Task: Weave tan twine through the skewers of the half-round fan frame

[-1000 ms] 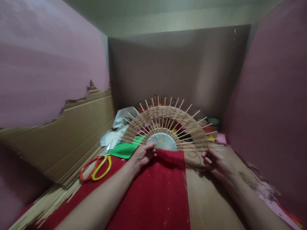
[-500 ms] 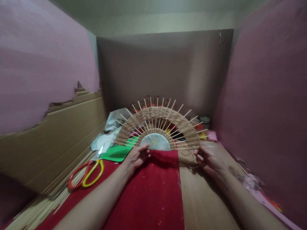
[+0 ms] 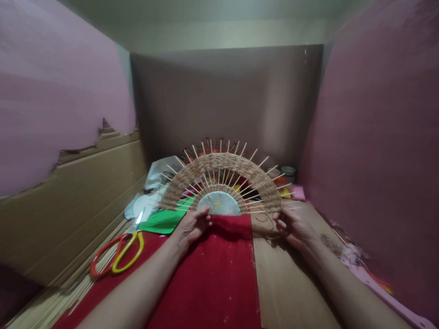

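A half-round woven fan (image 3: 221, 160) is held upright above the table, its thin sticks spreading out past a wide woven band. At its centre sits a pale blue half-disc (image 3: 219, 204) edged with a narrower woven band. My left hand (image 3: 195, 225) pinches the lower edge of this half-disc, thumb in front. My right hand (image 3: 291, 225) has its fingers closed on the right end of the wide band, near the lowest sticks. A loose strand (image 3: 263, 217) hangs or lies by the right hand; which one I cannot tell.
Scissors (image 3: 118, 253) with red and yellow handles lie at left, beside a bundle of thin sticks (image 3: 65, 294). Green material (image 3: 161, 221) lies behind them. Red cloth (image 3: 212, 274) covers part of the wooden table (image 3: 288, 283). Torn cardboard (image 3: 92, 183) lines the left wall; small jars (image 3: 288, 171) stand behind.
The whole view has shifted slightly, so everything appears a little further left. Both hands keep the same hold on the fan.
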Available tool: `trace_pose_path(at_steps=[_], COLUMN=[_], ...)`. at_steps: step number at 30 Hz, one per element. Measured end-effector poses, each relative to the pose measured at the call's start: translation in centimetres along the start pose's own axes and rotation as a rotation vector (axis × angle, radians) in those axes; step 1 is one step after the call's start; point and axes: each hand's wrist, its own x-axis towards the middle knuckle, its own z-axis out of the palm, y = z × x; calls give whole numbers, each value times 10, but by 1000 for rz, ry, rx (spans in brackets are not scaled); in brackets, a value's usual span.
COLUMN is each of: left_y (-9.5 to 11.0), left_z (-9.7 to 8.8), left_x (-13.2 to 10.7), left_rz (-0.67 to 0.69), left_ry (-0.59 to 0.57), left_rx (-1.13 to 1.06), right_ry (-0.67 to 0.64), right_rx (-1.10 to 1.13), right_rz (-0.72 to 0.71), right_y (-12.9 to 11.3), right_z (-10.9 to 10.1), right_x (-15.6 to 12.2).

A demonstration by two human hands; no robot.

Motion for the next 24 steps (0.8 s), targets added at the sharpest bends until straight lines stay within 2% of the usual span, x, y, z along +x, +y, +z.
trace_pose_path(at_steps=[15,24], left_y=[2,2], left_z=[2,5], left_x=[-3,-4], left_rz=[-7,8], left_ry=[32,74], left_rx=[3,14], right_ry=[4,-5], right_rx=[5,9], right_rz=[22,9], right_y=[-2,4], right_z=[6,2], right_x=[-3,1])
